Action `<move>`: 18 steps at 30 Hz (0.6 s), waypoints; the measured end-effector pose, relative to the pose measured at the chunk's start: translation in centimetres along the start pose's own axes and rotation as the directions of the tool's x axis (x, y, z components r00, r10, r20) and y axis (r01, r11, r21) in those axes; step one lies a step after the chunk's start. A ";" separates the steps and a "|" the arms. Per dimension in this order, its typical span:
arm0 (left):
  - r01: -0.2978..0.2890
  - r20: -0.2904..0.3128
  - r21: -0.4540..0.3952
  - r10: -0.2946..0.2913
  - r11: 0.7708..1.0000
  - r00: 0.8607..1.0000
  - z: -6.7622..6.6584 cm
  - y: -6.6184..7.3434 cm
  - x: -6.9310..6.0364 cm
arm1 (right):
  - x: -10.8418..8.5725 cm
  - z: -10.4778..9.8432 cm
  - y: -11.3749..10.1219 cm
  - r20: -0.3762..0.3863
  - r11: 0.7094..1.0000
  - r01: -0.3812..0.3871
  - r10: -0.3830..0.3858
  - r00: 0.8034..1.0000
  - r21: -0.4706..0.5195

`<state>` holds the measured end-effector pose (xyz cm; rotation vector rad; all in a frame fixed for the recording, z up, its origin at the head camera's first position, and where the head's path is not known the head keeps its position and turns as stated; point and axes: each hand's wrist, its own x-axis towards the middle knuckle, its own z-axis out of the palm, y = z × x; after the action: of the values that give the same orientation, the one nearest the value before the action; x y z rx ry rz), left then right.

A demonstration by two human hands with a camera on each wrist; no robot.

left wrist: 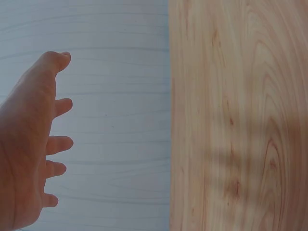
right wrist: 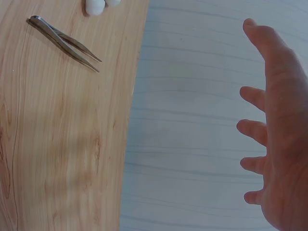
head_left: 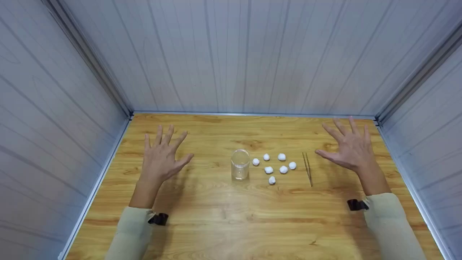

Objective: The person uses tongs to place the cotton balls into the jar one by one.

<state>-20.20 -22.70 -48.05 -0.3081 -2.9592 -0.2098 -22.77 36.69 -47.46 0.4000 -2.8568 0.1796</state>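
Note:
In the head view my left hand (head_left: 160, 159) hovers above the left of the table, fingers spread, holding nothing. My right hand (head_left: 352, 150) is likewise spread above the right side with nothing in it. Metal tweezers (head_left: 307, 169) lie just left of the right hand, their tips pointing to the far side; the right wrist view shows the tweezers (right wrist: 65, 43) with arms apart. Several white cotton balls (head_left: 269, 169) lie scattered left of the tweezers. Beside them stands a clear cylindrical jar (head_left: 240, 165), upright, with nothing visible inside. It is nearer the left hand than the tweezers are.
The wood-grain table (head_left: 223, 224) is bounded by a pale panel wall (head_left: 227, 57) at the back. Side panels rise at the left (head_left: 43, 126) and right (head_left: 433, 144). A small black device (head_left: 158, 219) sits at the left cuff, another black device (head_left: 357, 205) at the right.

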 end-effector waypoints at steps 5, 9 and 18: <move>-0.003 -0.004 -0.005 0.003 1.000 1.000 0.0 0.0 0.0 | 0.0 0.0 0.1 -0.003 1.000 0.000 0.000 1.000 -0.002; -0.005 -0.004 -0.006 0.005 1.000 1.000 0.0 0.0 -0.1 | 0.0 0.1 0.1 0.004 1.000 -0.004 0.004 1.000 -0.007; -0.007 0.002 -0.023 0.007 1.000 1.000 -0.1 0.2 0.2 | -0.1 0.1 -0.4 0.019 1.000 -0.001 0.001 1.000 0.021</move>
<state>-20.37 -22.45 -47.87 -0.3220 -2.9597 -0.2434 -22.59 36.31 -47.55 0.4069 -2.8762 0.2070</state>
